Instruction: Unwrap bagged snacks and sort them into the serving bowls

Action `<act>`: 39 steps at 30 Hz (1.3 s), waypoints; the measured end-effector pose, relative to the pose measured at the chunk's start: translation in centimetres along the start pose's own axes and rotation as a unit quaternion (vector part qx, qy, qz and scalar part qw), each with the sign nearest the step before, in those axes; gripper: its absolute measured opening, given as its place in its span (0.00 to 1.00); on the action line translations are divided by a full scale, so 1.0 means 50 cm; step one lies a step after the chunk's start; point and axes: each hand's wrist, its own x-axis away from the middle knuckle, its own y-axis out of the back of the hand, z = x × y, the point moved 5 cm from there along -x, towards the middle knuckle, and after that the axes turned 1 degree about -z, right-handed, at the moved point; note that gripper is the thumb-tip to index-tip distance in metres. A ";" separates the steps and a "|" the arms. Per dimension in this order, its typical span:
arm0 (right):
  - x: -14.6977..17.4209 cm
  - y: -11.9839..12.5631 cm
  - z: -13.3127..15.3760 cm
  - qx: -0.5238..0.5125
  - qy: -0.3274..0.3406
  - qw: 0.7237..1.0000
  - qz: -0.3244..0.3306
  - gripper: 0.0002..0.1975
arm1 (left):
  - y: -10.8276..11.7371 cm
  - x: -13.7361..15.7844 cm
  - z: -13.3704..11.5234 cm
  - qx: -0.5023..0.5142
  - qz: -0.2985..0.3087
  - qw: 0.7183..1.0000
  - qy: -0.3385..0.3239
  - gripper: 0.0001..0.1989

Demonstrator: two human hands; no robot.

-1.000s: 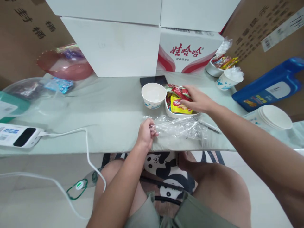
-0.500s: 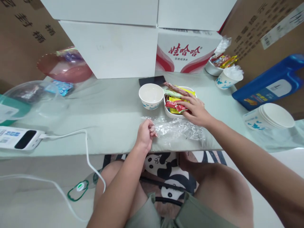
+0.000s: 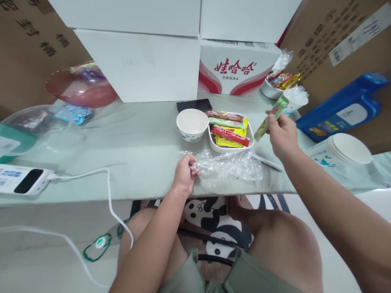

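Raised to the right of the white dish [image 3: 253,143], my right hand [image 3: 282,132] pinches a slim green snack packet [image 3: 271,118]. Several wrapped snacks fill the dish, among them a red packet [image 3: 230,135] on top of yellow ones and a green packet [image 3: 226,122] behind. My left hand [image 3: 185,173] is closed on the left end of a crumpled clear plastic bag [image 3: 230,167], which lies flat in front of the dish. A paper bowl [image 3: 192,122] with a blue pattern stands just left of the dish; its inside shows only white.
A thin white stick-like thing [image 3: 267,162] lies right of the bag. Stacked paper bowls [image 3: 351,148], a blue bottle [image 3: 339,108] and a cup with plastic [image 3: 295,99] line the right side. A dark phone [image 3: 194,105] lies behind the bowl. A white cable [image 3: 109,191] hangs over the table edge.
My right hand has lifted off the dish and moved right, now holding a green snack packet. The white stick-like thing has come into view. My left hand keeps its place on the bag.
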 end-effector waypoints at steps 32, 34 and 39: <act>0.023 -0.141 0.159 0.069 0.052 0.974 0.210 0.11 | -0.001 -0.003 0.004 -0.001 0.003 1.000 -0.001 0.08; 0.016 -0.170 0.170 0.040 0.031 0.975 0.218 0.10 | -0.002 -0.004 0.005 -0.006 0.001 1.000 -0.003 0.08; 0.024 -0.236 0.167 0.057 0.019 0.957 0.285 0.08 | -0.001 -0.002 0.003 -0.006 0.000 1.000 -0.002 0.08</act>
